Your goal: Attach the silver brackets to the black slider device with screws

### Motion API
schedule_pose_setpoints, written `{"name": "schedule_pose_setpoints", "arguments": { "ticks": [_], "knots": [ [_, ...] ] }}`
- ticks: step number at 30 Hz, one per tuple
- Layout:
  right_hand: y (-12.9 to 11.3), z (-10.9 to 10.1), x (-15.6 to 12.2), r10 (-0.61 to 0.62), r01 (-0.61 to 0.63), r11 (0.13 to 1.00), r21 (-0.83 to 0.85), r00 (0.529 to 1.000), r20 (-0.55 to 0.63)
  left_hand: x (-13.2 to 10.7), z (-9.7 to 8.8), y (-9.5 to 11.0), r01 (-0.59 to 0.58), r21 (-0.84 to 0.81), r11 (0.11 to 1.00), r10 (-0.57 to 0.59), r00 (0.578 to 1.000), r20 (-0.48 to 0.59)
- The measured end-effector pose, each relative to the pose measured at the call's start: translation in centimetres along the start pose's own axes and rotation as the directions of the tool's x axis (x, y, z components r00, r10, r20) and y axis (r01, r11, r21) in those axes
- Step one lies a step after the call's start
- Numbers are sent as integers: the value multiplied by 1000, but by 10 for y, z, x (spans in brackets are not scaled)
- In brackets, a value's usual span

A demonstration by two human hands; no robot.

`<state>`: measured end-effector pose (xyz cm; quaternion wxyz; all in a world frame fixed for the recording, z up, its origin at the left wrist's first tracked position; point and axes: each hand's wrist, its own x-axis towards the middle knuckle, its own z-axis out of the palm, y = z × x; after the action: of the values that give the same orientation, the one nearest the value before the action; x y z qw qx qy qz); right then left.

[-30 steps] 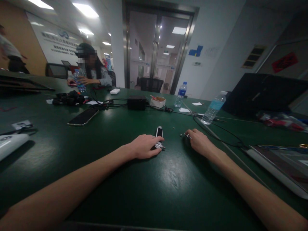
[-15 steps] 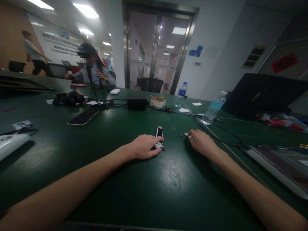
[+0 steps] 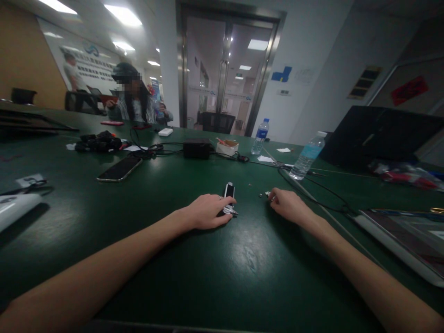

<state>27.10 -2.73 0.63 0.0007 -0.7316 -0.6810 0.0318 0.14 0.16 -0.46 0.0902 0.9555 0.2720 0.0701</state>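
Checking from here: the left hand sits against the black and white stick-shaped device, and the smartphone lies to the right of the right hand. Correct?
Not quite: the head view shows the smartphone to the left of the left hand, not to the right of the right hand. The left hand does sit against the black and white stick-shaped device.

glossy black plastic casing [image 3: 229, 190] on a smooth, shiny green tabletop [image 3: 249, 282]

The left arm [image 3: 104, 263] and right arm [image 3: 364, 273] reach forward, palms down.
The left hand [image 3: 208, 212] curls its fingers loosely; the right hand [image 3: 287, 206], well apart from it, bunches its fingertips [image 3: 272, 197] together, wrist low.
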Motion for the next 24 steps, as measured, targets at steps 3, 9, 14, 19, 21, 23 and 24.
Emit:
{"name": "schedule_pose_setpoints", "arguments": {
  "ticks": [3,9,14,19,21,23,24],
  "knots": [
    [0,2,1,-64,61,994,93,998,30,0,-1,1,5,6,1000,-5,1000,4],
    [-11,1,-3,-81,78,991,109,996,27,0,1,0,-5,30,1000,6,1000,-11],
    [-12,-1,-7,-38,36,998,-55,999,-35,0,2,-1,-10,7,1000,10,1000,-12],
    [-12,-4,-12,-37,34,980,-196,999,-13,0,0,1,5,-18,1000,-5,1000,8],
    [-13,-5,-14,-38,37,978,-205,999,0,-1,-1,1,8,-10,1000,-8,1000,13],
    [-13,-7,-14,-50,54,978,-202,998,23,-1,-1,1,10,-4,1000,-9,1000,12],
    [-12,-7,-13,-61,68,979,-194,997,39,-1,-1,1,8,-4,1000,-8,1000,10]
  ]
}}
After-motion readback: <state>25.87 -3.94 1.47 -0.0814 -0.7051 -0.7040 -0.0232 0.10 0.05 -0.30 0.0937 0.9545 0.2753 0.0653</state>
